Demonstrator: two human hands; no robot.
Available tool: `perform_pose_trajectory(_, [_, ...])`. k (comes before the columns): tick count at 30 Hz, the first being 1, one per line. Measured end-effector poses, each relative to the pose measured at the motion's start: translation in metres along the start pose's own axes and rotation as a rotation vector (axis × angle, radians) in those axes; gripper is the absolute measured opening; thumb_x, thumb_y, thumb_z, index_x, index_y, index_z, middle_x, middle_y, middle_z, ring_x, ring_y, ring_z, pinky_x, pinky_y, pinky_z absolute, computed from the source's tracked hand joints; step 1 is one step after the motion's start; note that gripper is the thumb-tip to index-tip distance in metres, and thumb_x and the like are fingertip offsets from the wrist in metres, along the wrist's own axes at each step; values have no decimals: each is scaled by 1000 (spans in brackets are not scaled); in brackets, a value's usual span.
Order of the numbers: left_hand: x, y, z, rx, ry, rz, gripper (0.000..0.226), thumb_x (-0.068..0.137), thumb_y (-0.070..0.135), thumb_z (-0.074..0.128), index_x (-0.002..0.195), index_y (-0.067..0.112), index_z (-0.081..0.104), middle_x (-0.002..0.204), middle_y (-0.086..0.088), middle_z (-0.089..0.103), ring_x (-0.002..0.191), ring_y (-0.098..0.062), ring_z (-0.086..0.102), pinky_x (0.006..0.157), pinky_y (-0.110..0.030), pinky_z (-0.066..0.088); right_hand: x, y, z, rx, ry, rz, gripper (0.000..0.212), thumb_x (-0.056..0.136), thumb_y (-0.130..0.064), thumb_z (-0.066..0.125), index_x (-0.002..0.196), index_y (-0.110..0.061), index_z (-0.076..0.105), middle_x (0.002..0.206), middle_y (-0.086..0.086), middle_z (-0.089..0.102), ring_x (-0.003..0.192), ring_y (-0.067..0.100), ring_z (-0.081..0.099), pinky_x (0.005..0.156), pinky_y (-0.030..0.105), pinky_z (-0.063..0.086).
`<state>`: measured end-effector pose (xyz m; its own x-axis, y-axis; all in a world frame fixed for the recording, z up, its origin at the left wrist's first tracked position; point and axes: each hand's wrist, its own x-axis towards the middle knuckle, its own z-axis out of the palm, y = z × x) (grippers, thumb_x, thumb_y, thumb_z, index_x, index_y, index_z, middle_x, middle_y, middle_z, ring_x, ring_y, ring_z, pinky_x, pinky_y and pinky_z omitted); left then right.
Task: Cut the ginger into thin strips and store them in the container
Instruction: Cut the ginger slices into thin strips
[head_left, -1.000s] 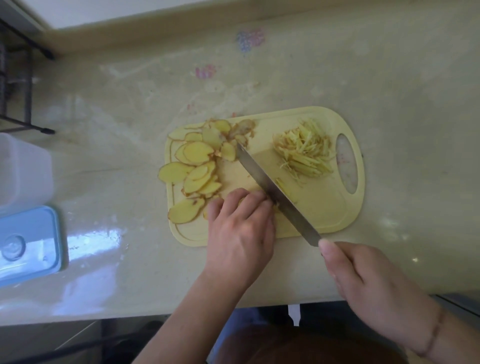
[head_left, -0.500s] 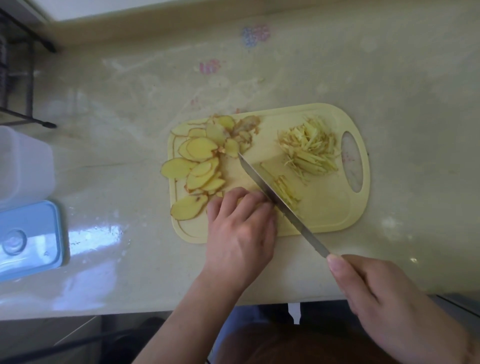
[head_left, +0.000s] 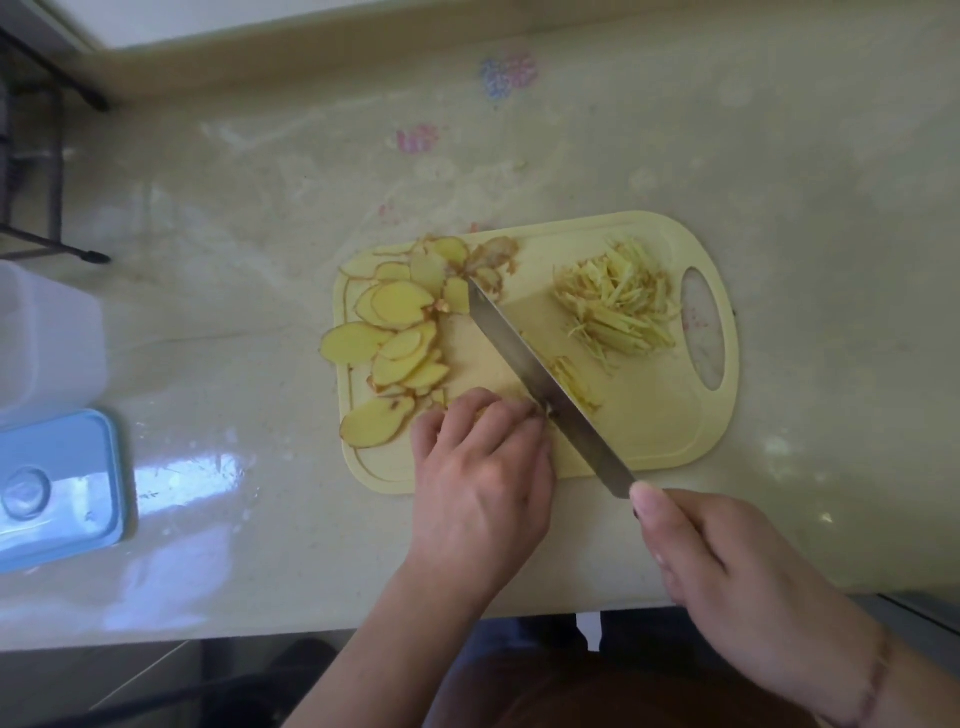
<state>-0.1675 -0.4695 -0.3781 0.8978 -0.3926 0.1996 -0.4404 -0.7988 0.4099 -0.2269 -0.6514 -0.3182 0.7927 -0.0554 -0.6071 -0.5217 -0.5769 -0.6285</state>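
Steel knife (head_left: 545, 387) shifted leftward; fibrous strips (head_left: 618, 306) unmoved.

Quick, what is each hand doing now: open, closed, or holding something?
Left hand: fingers curled, pressing ginger slices on the cutting board.
Right hand: grip closed on the knife.

The knife blade (head_left: 545, 387) in my right hand (head_left: 737, 587) is bare metal, smooth, with a dull grey sheen. The cutting board (head_left: 649, 431) under it looks like pale yellow plastic, matt. The ginger slices (head_left: 400, 332) show moist, smooth cut faces with rough tan skin at their edges; the ginger strips (head_left: 621, 304) look fibrous. The countertop (head_left: 260, 208) is glossy, stone-like, reflecting window light. The container (head_left: 47, 338) is frosted translucent plastic; its lid (head_left: 57, 488) is smooth blue plastic.
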Motion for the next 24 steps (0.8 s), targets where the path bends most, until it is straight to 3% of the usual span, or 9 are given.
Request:
perform_pose_trajectory(5, [-3,-5,0,-20,-4,6,15,92,21,63,96,14,76,109,4,70,105,-28,61,84,-43,42,-13,1,-5,9,-27,27,77,77,-86,19,74,-11,37,54,2,32,50,11,32,57,44,35])
perform_pose_trajectory(11, [0,-4,1,-20,0,10,17,94,21,61,91,15,77,109,5,71,106,-27,59,84,-43,42,-21,6,-2,-71,27,36,87,67,-97,7,73,-19,46,58,9,50,50,15,47,59,33,40])
perform_pose_trajectory(13, [1,-3,1,-1,-7,15,17,94,22,61,90,16,77,109,6,71,106,-28,60,84,-44,41,-20,8,-1,-86,41,31,88,70,-94,8,68,-14,45,63,11,53,51,17,49,57,31,39])
perform_pose_trajectory(17, [1,-1,1,32,-19,31,18,95,22,60,94,16,77,111,6,71,106,-28,62,84,-44,42,-8,5,4,-74,26,-23,75,80,-83,15,57,-15,39,52,0,42,48,11,42,50,26,32])
perform_pose_trajectory(24, [-2,-2,0,20,1,15,13,92,20,64,89,15,76,106,6,71,105,-29,62,83,-44,42,-11,4,-2,0,-29,14,80,78,-83,19,65,-7,38,54,5,37,50,13,36,59,44,39])
